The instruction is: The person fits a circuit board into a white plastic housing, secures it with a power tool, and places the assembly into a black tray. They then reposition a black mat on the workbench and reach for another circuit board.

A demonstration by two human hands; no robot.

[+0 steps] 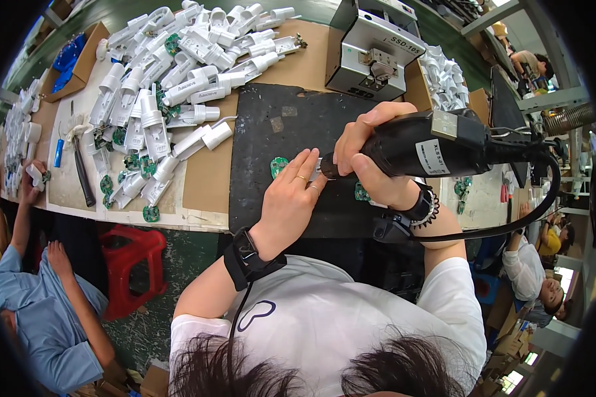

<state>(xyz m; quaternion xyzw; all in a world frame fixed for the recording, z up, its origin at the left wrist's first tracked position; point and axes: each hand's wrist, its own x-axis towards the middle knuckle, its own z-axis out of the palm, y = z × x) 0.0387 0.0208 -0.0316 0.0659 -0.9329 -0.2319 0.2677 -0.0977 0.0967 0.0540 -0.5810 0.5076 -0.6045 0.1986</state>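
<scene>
Far left: a co-worker in a blue shirt (43,331) had a hand at a white piece (36,175) by the table (63,188) edge; red stool (155,243) below. Cardboard box (95,63) with blue plastic (69,63) in it, farther back. Blue-handled tool (59,153) and hammer (83,171) lay side by side. Next, a big heap of white plastic parts (189,90), green boards mixed in, partly on a cardboard sheet (208,178). Then black mat (255,145), with a round green board (278,167) just beside the left hand (290,197). Left fingers straight, close together, laid down at the tool's nose; couldn't tell whether they gripped anything. Right hand (376,149) curled closed around the black power tool (407,147), which lay tilted toward the left fingertips, tip mostly hidden. Second green board (361,192) near the right wrist. Behind: silver machine (364,43) on the table. Farther right, more white parts (444,79) in a box.
</scene>
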